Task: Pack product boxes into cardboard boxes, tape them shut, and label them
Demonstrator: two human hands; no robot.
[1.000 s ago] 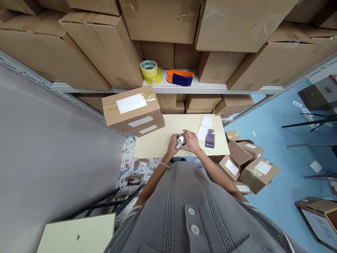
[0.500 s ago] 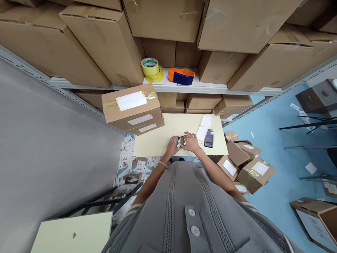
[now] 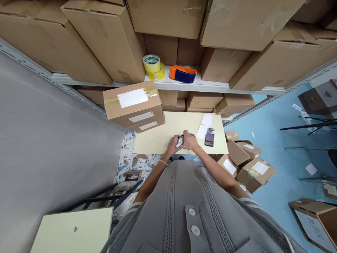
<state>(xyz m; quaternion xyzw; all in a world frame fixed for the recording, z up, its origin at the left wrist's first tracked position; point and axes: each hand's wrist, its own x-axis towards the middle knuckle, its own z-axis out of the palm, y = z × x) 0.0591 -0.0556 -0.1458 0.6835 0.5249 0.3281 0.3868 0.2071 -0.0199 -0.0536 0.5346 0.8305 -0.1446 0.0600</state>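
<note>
Between my two hands, above the front of the pale table point(image 3: 155, 142), is a small shiny object point(image 3: 180, 141) with a dark rim and a pale, box-like end. Its kind is too small to make out. My left hand point(image 3: 172, 144) is closed on its left side. My right hand point(image 3: 190, 141) grips it from the right, with fingers curled over the far edge. A phone point(image 3: 209, 137) lies on the table to the right of my right hand. White paper sheets point(image 3: 204, 123) rest just behind the phone.
Taped cartons point(image 3: 134, 105) stand at the table's left end. On the shelf point(image 3: 168, 85) ahead sit tape rolls point(image 3: 152, 66), an orange-and-blue tape dispenser point(image 3: 183, 74) and large boxes point(image 3: 165, 17). More cartons point(image 3: 256, 174) are piled on the floor at right; paper strips point(image 3: 128, 149) litter the left.
My right hand's fingers have drawn in closer around the small object, which shows a little more of its pale part. The view has shifted slightly.
</note>
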